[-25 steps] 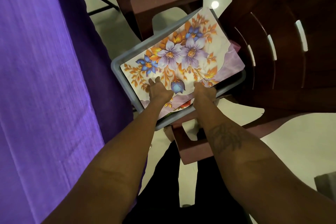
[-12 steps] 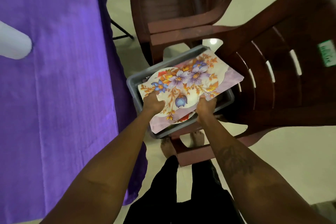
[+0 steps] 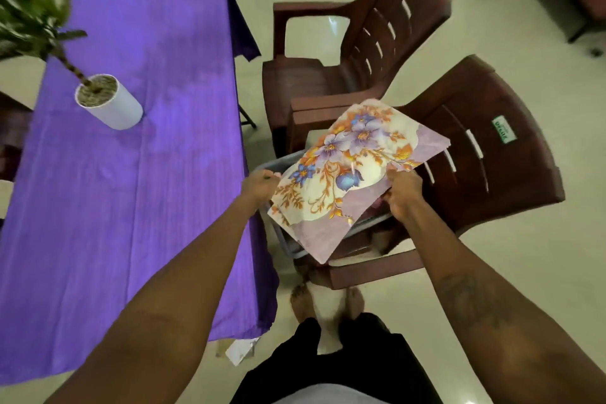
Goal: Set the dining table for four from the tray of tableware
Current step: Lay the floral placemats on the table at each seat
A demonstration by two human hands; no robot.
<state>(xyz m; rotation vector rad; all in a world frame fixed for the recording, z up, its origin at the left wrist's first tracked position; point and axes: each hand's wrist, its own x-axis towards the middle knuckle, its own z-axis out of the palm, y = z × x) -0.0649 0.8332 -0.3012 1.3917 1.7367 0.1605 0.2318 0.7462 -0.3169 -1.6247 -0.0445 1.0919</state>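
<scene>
Purple cloth covers the whole worktop point(image 3: 131, 174) on the left, and the only thing standing on it is a white cylinder pot point(image 3: 111, 103) with a leafy plant, over at the far left end. None of the tableware is on the worktop.

The floral placemat point(image 3: 354, 170) (cream with purple and blue flowers, orange leaves, lilac border) is in the air to the right of the worktop, tilted and held between both hands. It hangs right over the grey tray point(image 3: 281, 161), which sits on the seat of the near brown plastic chair point(image 3: 492, 174). The mat covers most of the tray, so only bits of rim show at the left and along the near side. I can't tell what else is in there, just a hint of something pink under the right edge of the mat.

Left hand point(image 3: 259, 185): its grip is closed on the mat's left edge, fingers curled around it. Right hand point(image 3: 401, 193): the grip is pinching the mat's right-hand side, thumb on top. Both forearms are bare.

A second brown chair point(image 3: 377, 43) stands just beyond the first one, touching or almost touching it. The near chair has a green sticker point(image 3: 504, 129) on its back. The floor point(image 3: 524, 272) is pale tile, with the person's bare feet point(image 3: 328, 302) right by the near chair's front edge and a scrap of white paper point(image 3: 241, 351) poking out under the worktop's near corner.
</scene>
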